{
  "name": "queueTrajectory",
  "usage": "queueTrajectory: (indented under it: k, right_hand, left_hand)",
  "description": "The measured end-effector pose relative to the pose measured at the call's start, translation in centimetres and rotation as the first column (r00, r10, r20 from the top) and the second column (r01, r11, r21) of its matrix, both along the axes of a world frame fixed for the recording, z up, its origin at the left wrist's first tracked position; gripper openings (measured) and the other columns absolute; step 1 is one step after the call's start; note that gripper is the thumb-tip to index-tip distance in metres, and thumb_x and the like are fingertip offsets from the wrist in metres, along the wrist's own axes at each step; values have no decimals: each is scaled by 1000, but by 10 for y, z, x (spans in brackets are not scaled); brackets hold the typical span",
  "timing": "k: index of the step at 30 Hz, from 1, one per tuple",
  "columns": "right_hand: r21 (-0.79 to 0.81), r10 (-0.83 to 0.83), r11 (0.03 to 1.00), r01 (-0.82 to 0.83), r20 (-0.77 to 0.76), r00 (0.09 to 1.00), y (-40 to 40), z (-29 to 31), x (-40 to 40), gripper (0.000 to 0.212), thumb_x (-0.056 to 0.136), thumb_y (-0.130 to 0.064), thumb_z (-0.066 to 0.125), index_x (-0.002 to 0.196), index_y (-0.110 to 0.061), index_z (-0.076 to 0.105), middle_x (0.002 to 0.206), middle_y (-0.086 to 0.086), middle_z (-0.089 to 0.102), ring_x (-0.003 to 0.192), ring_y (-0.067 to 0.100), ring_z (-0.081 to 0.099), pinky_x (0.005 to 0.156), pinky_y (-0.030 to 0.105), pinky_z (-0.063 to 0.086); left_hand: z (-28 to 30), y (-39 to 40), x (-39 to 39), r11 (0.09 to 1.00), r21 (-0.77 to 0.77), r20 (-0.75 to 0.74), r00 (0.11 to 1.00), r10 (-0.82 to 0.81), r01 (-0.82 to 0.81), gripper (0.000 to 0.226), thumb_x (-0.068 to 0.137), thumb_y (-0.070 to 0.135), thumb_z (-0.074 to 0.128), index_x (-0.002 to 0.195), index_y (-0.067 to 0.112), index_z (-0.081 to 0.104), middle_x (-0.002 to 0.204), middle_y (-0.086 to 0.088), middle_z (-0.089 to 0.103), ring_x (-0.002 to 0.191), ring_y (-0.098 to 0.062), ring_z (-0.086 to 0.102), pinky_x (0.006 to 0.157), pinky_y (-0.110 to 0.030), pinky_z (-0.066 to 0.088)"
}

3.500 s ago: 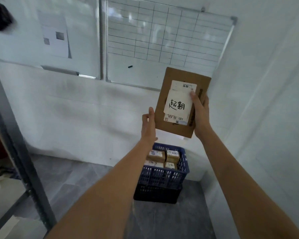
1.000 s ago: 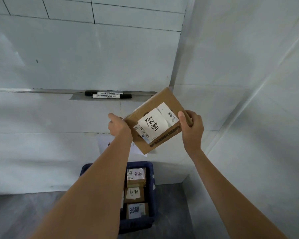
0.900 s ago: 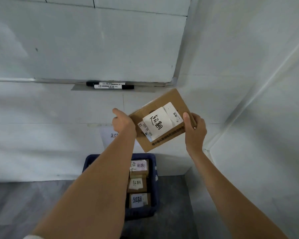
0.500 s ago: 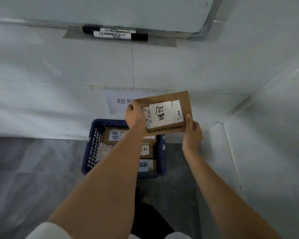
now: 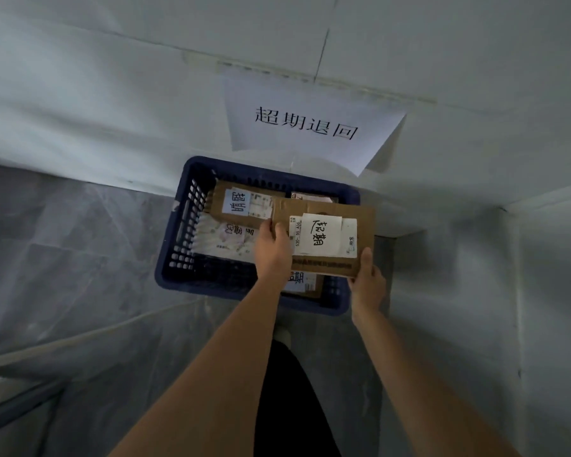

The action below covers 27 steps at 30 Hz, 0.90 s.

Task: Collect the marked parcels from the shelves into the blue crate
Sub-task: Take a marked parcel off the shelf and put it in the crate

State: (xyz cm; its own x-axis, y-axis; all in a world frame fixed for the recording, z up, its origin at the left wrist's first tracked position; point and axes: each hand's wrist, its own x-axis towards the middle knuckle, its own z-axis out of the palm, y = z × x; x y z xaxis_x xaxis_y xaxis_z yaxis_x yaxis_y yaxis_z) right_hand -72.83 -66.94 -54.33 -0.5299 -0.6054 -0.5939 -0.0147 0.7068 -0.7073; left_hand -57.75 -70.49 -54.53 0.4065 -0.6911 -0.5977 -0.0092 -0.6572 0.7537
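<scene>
A flat brown cardboard parcel (image 5: 363, 225) with a white handwritten label is held level over the right half of the blue crate (image 5: 175, 245). My left hand (image 5: 274, 249) grips its left edge. My right hand (image 5: 366, 282) holds its near right corner from below, thumb on top. Inside the crate lie several marked parcels: a brown one with a pale label (image 5: 244, 202) at the back, a white patterned one (image 5: 221, 237) below it, and another (image 5: 302, 282) partly hidden under the held parcel.
The crate stands on a grey tiled floor (image 5: 63, 245) against a white wall. A paper sign (image 5: 310, 123) with printed characters hangs on the wall above it. A second white wall (image 5: 524, 291) closes the corner on the right. My dark trouser leg (image 5: 290, 400) shows below.
The view tilted down as I came close to the crate. Both hands lowered the parcel from chest height to just over the crate's right half and turned it level.
</scene>
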Motion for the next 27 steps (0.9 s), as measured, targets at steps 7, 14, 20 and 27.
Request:
queueTrajectory:
  k: [7, 14, 20, 27]
  right_hand:
    - [147, 78, 985, -88, 69, 995, 2, -80, 5, 43, 98, -56, 37, 101, -24, 65, 101, -3, 66, 93, 12, 61, 80, 25, 47]
    - [279, 153, 947, -163, 56, 987, -11, -144, -2, 26, 104, -26, 36, 108, -18, 60, 104, 2, 64, 82, 10, 56, 63, 23, 42]
    - [358, 240, 908, -216, -22, 971, -9, -170, -6, 38, 95, -4, 33, 127, -8, 53, 120, 14, 61, 107, 30, 57, 97, 45, 49]
    - [387, 265, 895, -223, -58, 962, -21, -179, -3, 40, 97, -9, 33, 134, -6, 49, 123, 16, 58, 107, 31, 56, 84, 33, 45]
  left_hand:
    - [-93, 4, 23, 999, 26, -73, 997, -18, 20, 32, 98, 19, 38, 124, 16, 57, 78, 23, 49, 58, 30, 47, 50, 3, 37]
    - [-146, -1, 29, 996, 77, -40, 998, -41, 44, 35, 100, 23, 36, 128, 19, 55, 86, 24, 51, 80, 5, 53, 63, -8, 37]
    - [-170, 17, 24, 983, 166, -79, 994, -72, 84, 34, 100, 34, 34, 130, 30, 50, 83, 21, 52, 74, 3, 50, 56, -12, 35]
    - [-186, 25, 23, 971, 216, -120, 990, -79, 104, 44, 100, 33, 34, 143, 32, 40, 118, 3, 58, 100, -13, 51, 86, -29, 38]
